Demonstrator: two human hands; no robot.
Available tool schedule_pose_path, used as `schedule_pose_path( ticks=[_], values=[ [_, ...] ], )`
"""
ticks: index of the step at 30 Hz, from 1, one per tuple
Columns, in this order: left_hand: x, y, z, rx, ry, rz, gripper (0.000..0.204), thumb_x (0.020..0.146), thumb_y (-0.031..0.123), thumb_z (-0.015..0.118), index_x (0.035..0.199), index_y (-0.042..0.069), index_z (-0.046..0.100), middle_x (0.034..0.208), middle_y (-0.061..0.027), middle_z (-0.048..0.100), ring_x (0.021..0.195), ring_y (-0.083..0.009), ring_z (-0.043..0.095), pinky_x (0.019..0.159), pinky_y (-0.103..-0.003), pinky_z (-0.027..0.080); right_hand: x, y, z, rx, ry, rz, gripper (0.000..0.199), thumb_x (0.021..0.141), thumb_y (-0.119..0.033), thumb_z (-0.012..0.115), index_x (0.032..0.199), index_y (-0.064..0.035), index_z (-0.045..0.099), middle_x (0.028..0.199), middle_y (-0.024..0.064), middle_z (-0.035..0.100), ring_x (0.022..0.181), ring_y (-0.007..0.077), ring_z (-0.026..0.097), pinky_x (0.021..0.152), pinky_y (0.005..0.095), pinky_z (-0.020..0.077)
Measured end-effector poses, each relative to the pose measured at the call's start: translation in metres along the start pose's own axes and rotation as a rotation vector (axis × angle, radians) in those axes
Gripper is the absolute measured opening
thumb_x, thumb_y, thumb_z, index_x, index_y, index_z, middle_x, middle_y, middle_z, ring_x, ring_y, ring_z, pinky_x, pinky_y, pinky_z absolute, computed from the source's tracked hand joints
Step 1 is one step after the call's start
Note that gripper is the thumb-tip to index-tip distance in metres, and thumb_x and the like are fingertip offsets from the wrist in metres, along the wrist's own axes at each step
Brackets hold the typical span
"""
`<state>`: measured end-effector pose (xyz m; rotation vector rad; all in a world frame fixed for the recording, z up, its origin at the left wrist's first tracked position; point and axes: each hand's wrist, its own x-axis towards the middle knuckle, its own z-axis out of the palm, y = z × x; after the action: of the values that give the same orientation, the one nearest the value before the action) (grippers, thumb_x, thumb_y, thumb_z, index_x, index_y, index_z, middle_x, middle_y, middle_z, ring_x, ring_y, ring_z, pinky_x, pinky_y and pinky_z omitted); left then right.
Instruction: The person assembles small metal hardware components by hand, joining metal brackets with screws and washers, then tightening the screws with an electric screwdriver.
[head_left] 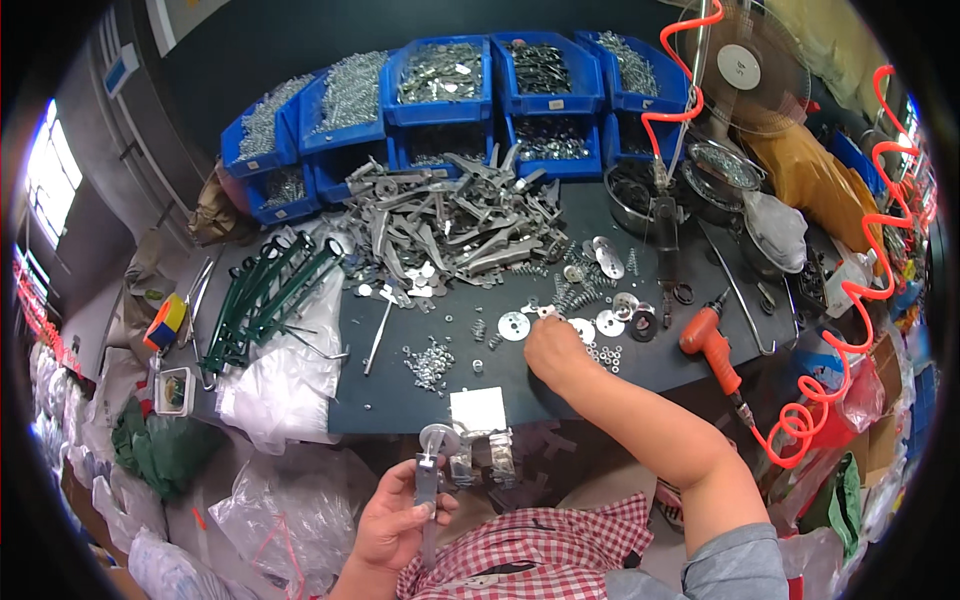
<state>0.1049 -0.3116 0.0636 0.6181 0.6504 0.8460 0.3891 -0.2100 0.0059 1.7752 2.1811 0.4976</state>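
Observation:
In front of my body, my left hand (393, 520) is closed around a flat grey metal lever (427, 482), held upright. A round metal disc (438, 438) sits at its top end. My right hand (556, 352) reaches out over the dark tabletop among loose parts, its fingers drawn together and pointing down. The fingertips are partly hidden, so what they pinch cannot be made out. Close by lie a large washer (513, 326), more round discs (609, 323) and several coil springs (575, 297). A pile of small nuts (431, 364) lies to the left of that hand.
Blue bins (440, 90) of small hardware line the back, behind a heap of metal levers (455, 220). Green tubular parts (270, 295) lie at left. An orange power driver (711, 350) with a coiled red hose (808, 400) lies right. A small metal fixture (478, 410) stands at the front edge.

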Motion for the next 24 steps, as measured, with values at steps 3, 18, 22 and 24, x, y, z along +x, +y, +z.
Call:
schedule_pose_path(
  ticks=[3,18,22,24],
  values=[
    [-0.004,0.0,-0.009,-0.063,-0.121,-0.004,0.053,0.076,-0.005,0.055,0.125,0.006,0.039,0.128,-0.016,0.039,0.096,-0.0308,0.055,0.075,-0.036,0.05,0.008,0.005,0.007,0.106,0.004,0.053,0.013,0.072,-0.012,0.056,0.078,-0.007,0.067,0.078,0.0079,0.061,0.078,0.0209,0.06,0.062,0.0303,0.0468],
    [0.0,0.0,0.048,0.274,-0.146,0.113,0.057,0.075,0.011,0.062,0.125,-0.004,0.039,0.109,-0.0157,0.054,0.096,-0.0254,0.056,0.079,-0.034,0.046,-0.107,-0.08,-0.1,2.037,0.514,0.181,0.01,0.08,-0.005,0.06,0.089,0.0002,0.061,0.081,0.0085,0.059,0.069,0.0174,0.056,0.062,0.0269,0.0446],
    [-0.003,-0.01,0.046,0.347,-0.317,0.057,0.059,0.075,0.008,0.06,0.127,-0.006,0.036,0.111,-0.0154,0.053,0.091,-0.0218,0.056,0.077,-0.032,0.047,-0.134,-0.05,-0.099,1.823,0.538,-0.022,0.013,0.081,-0.011,0.06,0.09,-0.0022,0.061,0.082,0.01,0.059,0.072,0.0241,0.059,0.064,0.0315,0.0461],
    [-0.003,-0.017,0.039,0.411,-0.374,0.022,0.059,0.073,0.005,0.061,0.127,-0.002,0.038,0.117,-0.0133,0.049,0.097,-0.021,0.052,0.078,-0.032,0.047,-0.15,-0.025,-0.098,1.777,0.453,-0.064,0.013,0.08,-0.013,0.061,0.088,-0.0027,0.062,0.082,0.0108,0.06,0.073,0.0252,0.059,0.065,0.0322,0.0464]
  ],
)
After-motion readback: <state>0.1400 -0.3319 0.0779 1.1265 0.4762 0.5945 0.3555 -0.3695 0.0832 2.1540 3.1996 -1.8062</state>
